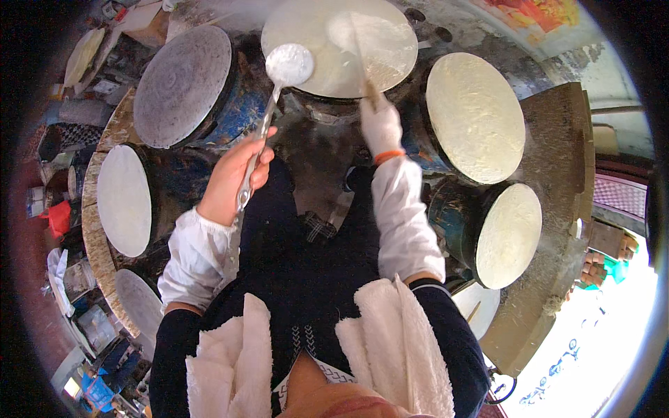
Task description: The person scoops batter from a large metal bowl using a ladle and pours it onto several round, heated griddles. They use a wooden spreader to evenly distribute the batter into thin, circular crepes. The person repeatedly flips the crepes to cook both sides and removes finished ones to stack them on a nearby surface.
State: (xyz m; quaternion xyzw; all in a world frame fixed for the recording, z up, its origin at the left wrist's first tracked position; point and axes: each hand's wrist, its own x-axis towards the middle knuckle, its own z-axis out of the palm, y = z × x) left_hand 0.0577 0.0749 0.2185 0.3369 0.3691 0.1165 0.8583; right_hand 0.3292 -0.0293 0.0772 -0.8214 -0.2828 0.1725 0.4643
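Observation:
My left hand [237,173] is wrapped round the long metal handle of a ladle [287,65], whose bowl is coated with white batter. The bowl hangs over the near left edge of the far round griddle [348,95]. On that griddle a pale layer of batter [300,28] is spread, with a thicker white patch right of the middle. My right hand [381,127], in a white glove with an orange band at the wrist, grips the wooden handle of a batter spreader [372,94]. Its far end reaches over the batter and is blurred.
Batter sheets cover two griddles at right [476,115] [509,237] and one at left [125,200]. A grey griddle [185,87] shows no batter. A curved brown counter [550,153] rings the right side; a wooden ledge [94,209] edges the left.

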